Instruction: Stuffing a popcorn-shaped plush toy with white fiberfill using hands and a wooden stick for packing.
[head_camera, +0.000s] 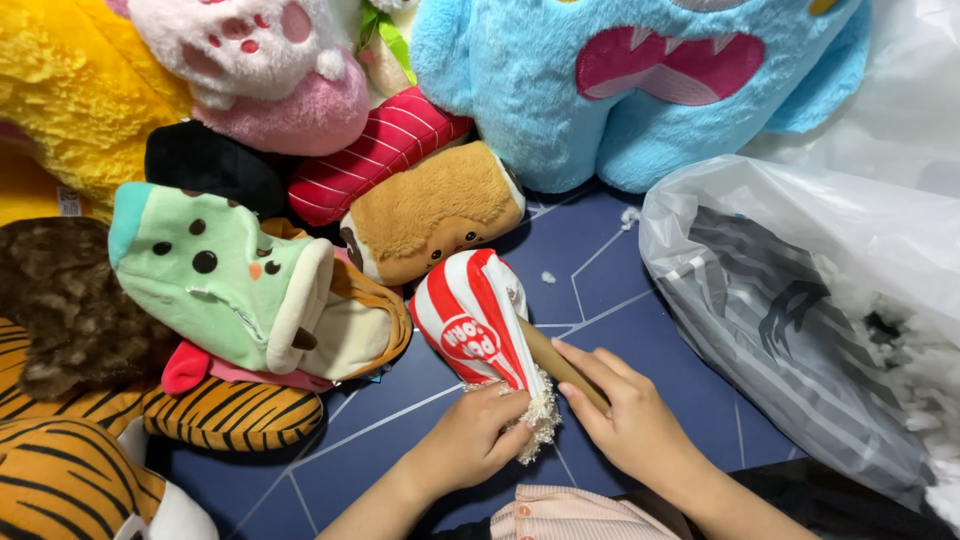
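Both hands work a striped plush toy.
Left hand (478, 440) grip clamped on the red-and-white plush (470, 320); right hand (625, 420) clamped on a brown stick (548, 355).

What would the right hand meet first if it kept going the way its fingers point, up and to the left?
The right hand lies along a brown stick pushed into the red-and-white striped plush. Going straight on, it would likely meet that plush's open end first; beyond it sits the brown bread-shaped plush.
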